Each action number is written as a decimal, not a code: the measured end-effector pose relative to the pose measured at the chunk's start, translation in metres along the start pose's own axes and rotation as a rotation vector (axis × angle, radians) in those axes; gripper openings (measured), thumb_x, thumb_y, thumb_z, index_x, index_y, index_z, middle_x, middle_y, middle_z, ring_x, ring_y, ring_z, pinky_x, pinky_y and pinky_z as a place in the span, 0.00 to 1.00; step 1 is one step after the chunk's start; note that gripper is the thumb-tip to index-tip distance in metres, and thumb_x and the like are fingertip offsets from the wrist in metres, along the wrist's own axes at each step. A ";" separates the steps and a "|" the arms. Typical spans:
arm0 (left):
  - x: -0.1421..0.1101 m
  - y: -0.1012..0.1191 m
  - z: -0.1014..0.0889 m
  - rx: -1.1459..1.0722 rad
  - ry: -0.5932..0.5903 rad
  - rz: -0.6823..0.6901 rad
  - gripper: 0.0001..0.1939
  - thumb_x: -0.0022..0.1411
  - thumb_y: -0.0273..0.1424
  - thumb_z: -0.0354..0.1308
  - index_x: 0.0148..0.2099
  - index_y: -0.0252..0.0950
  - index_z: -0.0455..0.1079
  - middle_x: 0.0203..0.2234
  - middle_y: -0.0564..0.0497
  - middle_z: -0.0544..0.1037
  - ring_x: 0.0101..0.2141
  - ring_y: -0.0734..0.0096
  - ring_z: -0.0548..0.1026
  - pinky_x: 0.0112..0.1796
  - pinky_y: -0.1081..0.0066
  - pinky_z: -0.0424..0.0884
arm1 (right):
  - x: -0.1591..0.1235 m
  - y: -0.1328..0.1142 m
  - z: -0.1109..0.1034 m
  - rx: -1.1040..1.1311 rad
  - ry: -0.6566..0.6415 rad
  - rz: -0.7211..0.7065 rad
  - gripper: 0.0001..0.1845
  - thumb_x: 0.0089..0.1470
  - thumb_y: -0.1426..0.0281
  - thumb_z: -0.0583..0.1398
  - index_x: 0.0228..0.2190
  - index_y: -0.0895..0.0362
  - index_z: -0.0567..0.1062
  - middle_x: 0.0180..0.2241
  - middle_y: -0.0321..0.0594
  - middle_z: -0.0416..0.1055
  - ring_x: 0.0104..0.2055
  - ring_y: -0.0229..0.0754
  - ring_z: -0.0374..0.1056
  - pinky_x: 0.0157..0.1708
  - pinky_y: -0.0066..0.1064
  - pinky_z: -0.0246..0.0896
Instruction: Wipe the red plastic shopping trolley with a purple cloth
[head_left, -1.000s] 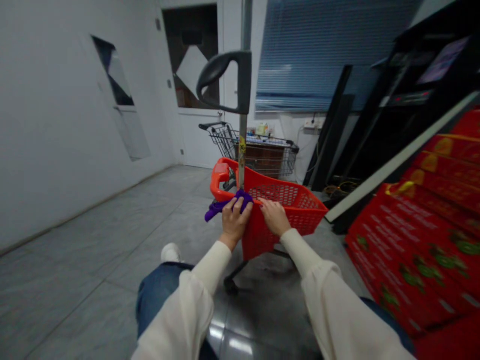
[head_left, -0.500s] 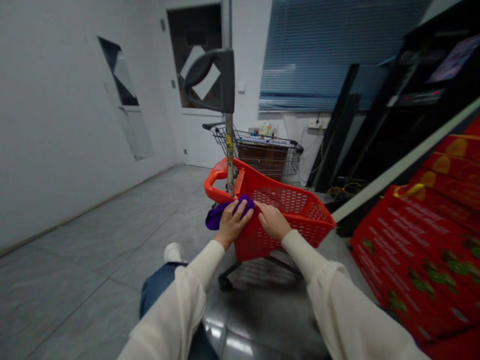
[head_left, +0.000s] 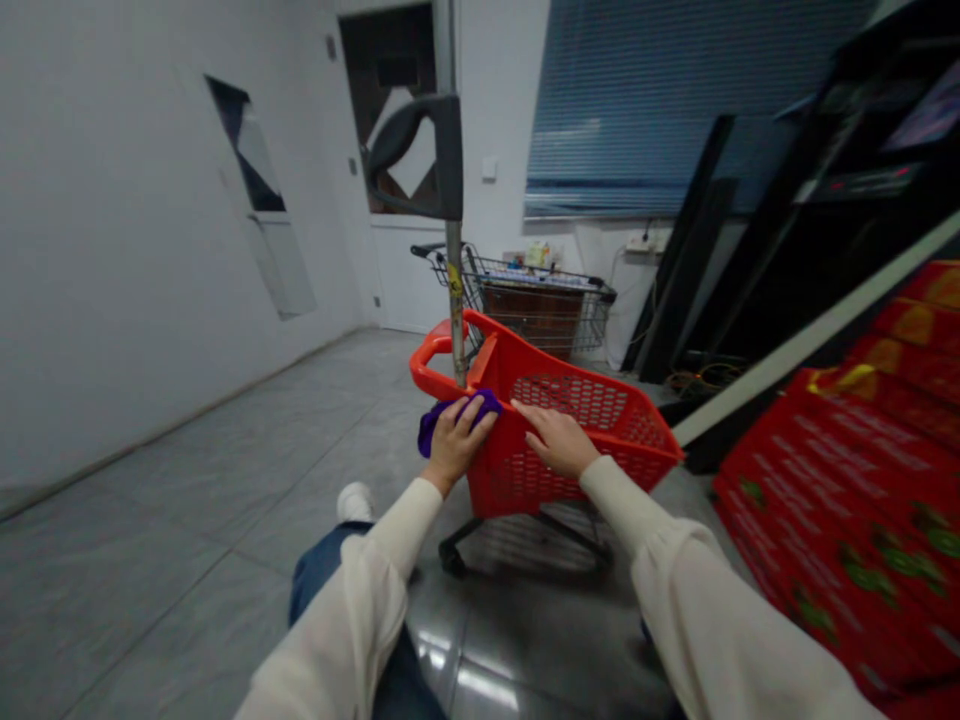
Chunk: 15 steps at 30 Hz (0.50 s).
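Observation:
A red plastic shopping basket on wheels (head_left: 592, 440) stands on the tiled floor in front of me. Its metal pole rises from the near corner to a black handle (head_left: 420, 155). My left hand (head_left: 452, 445) is closed on a purple cloth (head_left: 435, 420) and presses it on the basket's near rim beside the pole. My right hand (head_left: 555, 440) rests on the same rim a little to the right, fingers laid over the edge and holding it.
A wire shopping trolley (head_left: 536, 300) stands behind the basket by a white door. Stacked red cartons (head_left: 855, 470) line the right side. Black panels and a machine (head_left: 787, 220) lean at the back right. My knee and white shoe (head_left: 354, 500) are at the lower left.
The cloth has bunched up under my left hand and no longer trails to the left. The view has shifted a little; the basket and pole now sit slightly further left.

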<state>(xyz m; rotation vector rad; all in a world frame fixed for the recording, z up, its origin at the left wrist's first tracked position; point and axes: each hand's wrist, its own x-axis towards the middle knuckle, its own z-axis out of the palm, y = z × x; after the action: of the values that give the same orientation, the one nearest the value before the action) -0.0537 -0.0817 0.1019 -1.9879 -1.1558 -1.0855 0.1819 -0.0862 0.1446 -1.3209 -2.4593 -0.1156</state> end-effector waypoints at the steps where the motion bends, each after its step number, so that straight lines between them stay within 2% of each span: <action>1: 0.008 -0.001 -0.003 0.015 0.014 -0.035 0.15 0.69 0.31 0.53 0.54 0.47 0.75 0.57 0.46 0.75 0.56 0.60 0.69 0.56 0.58 0.65 | -0.003 0.003 0.002 -0.022 0.004 0.031 0.33 0.62 0.67 0.52 0.67 0.52 0.54 0.62 0.44 0.65 0.58 0.46 0.65 0.56 0.38 0.58; 3: 0.025 0.000 -0.005 0.050 0.042 -0.123 0.15 0.69 0.33 0.54 0.55 0.45 0.75 0.59 0.45 0.72 0.56 0.56 0.68 0.56 0.56 0.65 | -0.008 0.008 0.007 -0.055 0.022 0.089 0.33 0.63 0.66 0.52 0.67 0.54 0.55 0.62 0.46 0.65 0.57 0.47 0.66 0.54 0.39 0.58; 5: 0.033 0.008 0.000 0.052 0.025 -0.135 0.15 0.69 0.34 0.53 0.55 0.45 0.75 0.59 0.45 0.72 0.56 0.56 0.68 0.56 0.55 0.65 | -0.010 0.008 0.011 -0.068 0.034 0.108 0.33 0.63 0.65 0.53 0.67 0.56 0.55 0.62 0.48 0.65 0.57 0.48 0.66 0.53 0.38 0.58; 9: 0.017 0.024 0.016 0.003 -0.051 0.034 0.16 0.70 0.30 0.51 0.54 0.47 0.75 0.57 0.48 0.74 0.57 0.59 0.69 0.56 0.58 0.66 | -0.010 0.002 0.012 -0.062 0.030 0.085 0.34 0.62 0.66 0.53 0.67 0.55 0.54 0.63 0.47 0.63 0.57 0.48 0.64 0.53 0.38 0.58; 12: 0.011 0.020 0.019 -0.016 -0.046 0.123 0.16 0.70 0.29 0.51 0.55 0.48 0.74 0.56 0.48 0.75 0.57 0.61 0.69 0.57 0.58 0.66 | -0.010 0.001 0.013 -0.053 0.034 0.063 0.35 0.61 0.66 0.53 0.68 0.56 0.53 0.64 0.47 0.62 0.59 0.49 0.63 0.55 0.39 0.57; 15: 0.021 0.013 0.015 -0.004 -0.013 0.000 0.15 0.69 0.31 0.54 0.55 0.46 0.74 0.57 0.45 0.73 0.59 0.59 0.67 0.58 0.55 0.64 | -0.010 0.001 0.018 -0.037 0.067 0.040 0.38 0.60 0.65 0.54 0.68 0.59 0.52 0.63 0.50 0.62 0.59 0.50 0.62 0.57 0.40 0.55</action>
<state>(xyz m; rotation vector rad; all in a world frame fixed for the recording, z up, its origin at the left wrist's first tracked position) -0.0312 -0.0672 0.1118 -2.0006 -1.1609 -1.0772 0.1836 -0.0895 0.1244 -1.3581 -2.3846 -0.1938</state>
